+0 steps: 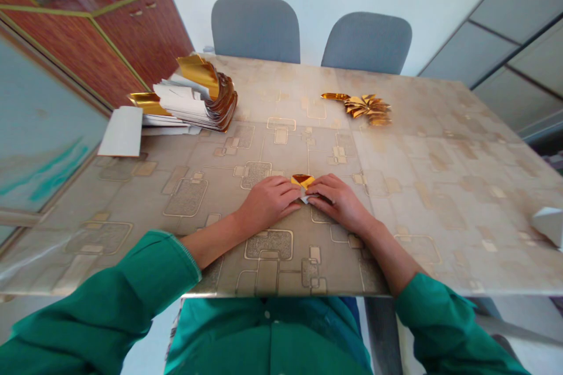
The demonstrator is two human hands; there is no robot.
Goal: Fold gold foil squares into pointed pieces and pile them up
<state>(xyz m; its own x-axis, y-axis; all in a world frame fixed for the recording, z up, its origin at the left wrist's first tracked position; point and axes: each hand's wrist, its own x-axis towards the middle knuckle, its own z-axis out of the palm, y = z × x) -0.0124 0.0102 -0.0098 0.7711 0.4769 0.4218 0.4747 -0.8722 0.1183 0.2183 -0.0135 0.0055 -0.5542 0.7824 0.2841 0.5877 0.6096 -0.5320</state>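
- Gold paper with some white showing, a small folded piece is held directly between the left hand and the right hand; whether it is rested on the tablecloth cannot be told.
- The piece is pinched from both sides by the fingers, with the thumbs placed on the near side; the exact contact points are hidden.
- Almost no weight is to be expected; the paper is judged thin, crisp enough for a crease to be kept, yet easily crushed or torn.
- The gold face may be found slippery, so hold is best taken at the side edges, with the raised far opening left unsqueezed.
- Beyond the grip, ahead and left, a paper stack is seen; ahead and right, a gold cluster.
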